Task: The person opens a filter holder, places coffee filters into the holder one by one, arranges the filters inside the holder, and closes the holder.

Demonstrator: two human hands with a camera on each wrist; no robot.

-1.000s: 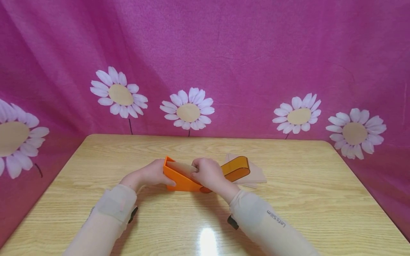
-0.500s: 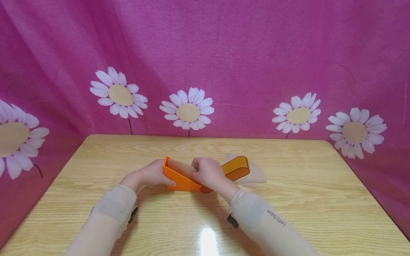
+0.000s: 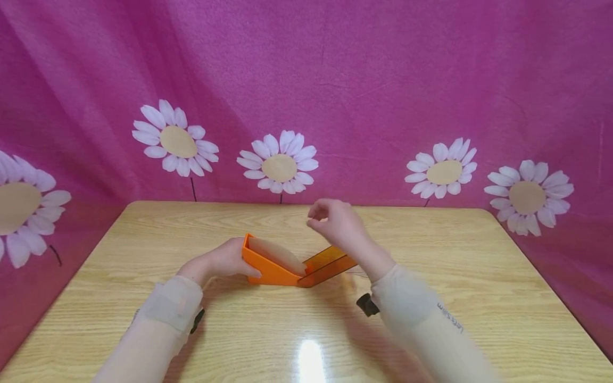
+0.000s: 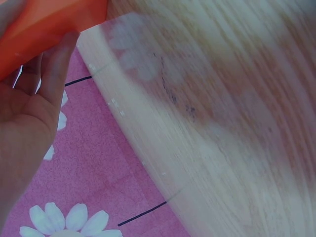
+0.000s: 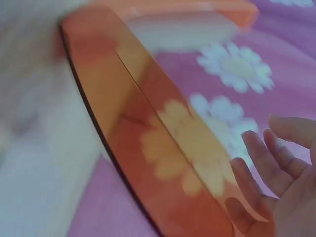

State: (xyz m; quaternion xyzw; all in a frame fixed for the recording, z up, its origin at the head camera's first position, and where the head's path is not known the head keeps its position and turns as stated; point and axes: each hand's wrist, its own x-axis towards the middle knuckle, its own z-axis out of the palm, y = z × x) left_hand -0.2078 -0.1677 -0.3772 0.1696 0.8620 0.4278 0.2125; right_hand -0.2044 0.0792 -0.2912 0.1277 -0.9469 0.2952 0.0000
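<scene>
An orange box [image 3: 274, 272] stands on the table, tilted open side up, with a hinged see-through amber lid [image 3: 330, 265] swung out to the right. Tan paper [image 3: 276, 253], rounded at the top like a coffee filter, sits inside it. My left hand [image 3: 226, 259] grips the box's left end, thumb on the near side; in the left wrist view the fingers lie along the orange wall [image 4: 49, 34]. Above the lid hovers my right hand [image 3: 341, 226], holding nothing. Its fingers are loosely bent and apart from the lid in the right wrist view.
The wooden table [image 3: 258, 330] reaches back to a pink curtain [image 3: 364, 96] printed with white flowers. Behind my right forearm, a thin edge of the loose tan papers [image 3: 360, 273] shows; the remainder is hidden.
My right hand has let go of the tan paper inside the box and moved up and right over the lid. The left hand and the box have stayed nearly still.
</scene>
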